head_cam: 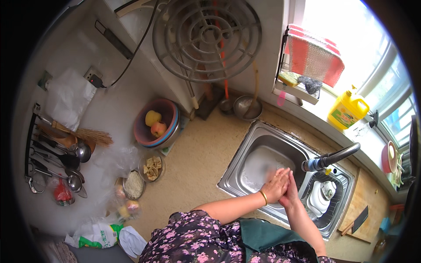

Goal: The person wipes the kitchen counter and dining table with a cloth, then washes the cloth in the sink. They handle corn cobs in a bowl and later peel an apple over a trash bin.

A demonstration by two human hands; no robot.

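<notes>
My left hand (pixel 276 187), with a gold bangle (pixel 263 197) at its wrist, is pressed against my right hand (pixel 290 192). Both are held palm to palm over the steel sink (pixel 235 180), fingers mostly straight and pointing away from me. Whatever lies between the palms is hidden. Beneath them, whitish water (pixel 258 164) lies in the larger basin. A dark curved faucet (pixel 342 154) reaches in from the right, close beyond my right hand. White dishes (pixel 318 200) sit in a black drain basket (pixel 338 187) in the smaller basin.
A cleaver (pixel 360 217) lies on a wooden board (pixel 370 194) at the right. On the sill stands a yellow detergent jug (pixel 348 110). Nested basins (pixel 139 134) with apples (pixel 159 129) and two bowls (pixel 134 185) (pixel 152 168) are at the left. A round metal rack (pixel 207 34) hangs above.
</notes>
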